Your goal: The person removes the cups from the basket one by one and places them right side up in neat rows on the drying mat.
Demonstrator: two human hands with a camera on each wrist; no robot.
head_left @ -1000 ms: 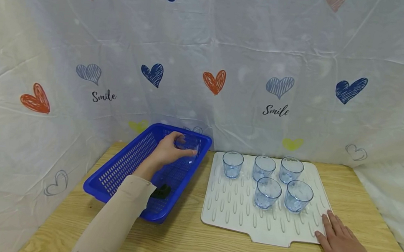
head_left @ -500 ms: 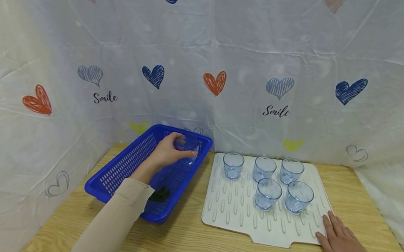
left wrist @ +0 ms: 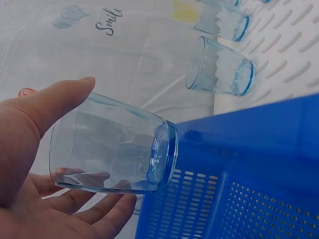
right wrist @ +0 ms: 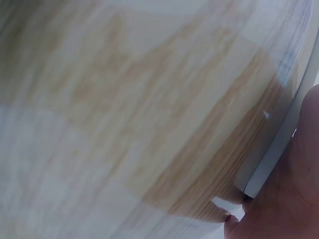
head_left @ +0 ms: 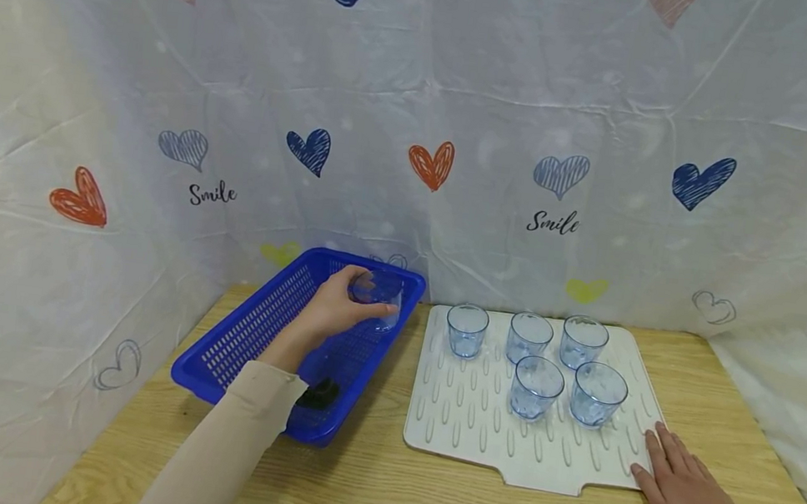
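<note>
My left hand (head_left: 338, 304) holds a clear bluish drinking glass (left wrist: 114, 147) over the far end of a blue plastic basket (head_left: 240, 350). In the left wrist view the thumb lies along one side of the glass and the fingers curl round the other. A dark green item (head_left: 320, 394) lies in the near end of the basket, its kind too small to tell. My right hand (head_left: 693, 494) lies flat, fingers straight, at the right front corner of a white ridged draining mat (head_left: 460, 410). Several matching glasses (head_left: 534, 388) stand upright on that mat.
Basket and mat sit side by side on a wood-grain table (head_left: 374, 492), a narrow strip of tabletop between them. Behind hangs a white curtain (head_left: 496, 112) printed with hearts, close to the far edges of both.
My left hand and its glass have shifted very slightly to the right and up over the basket. The right hand stays at the mat's corner.
</note>
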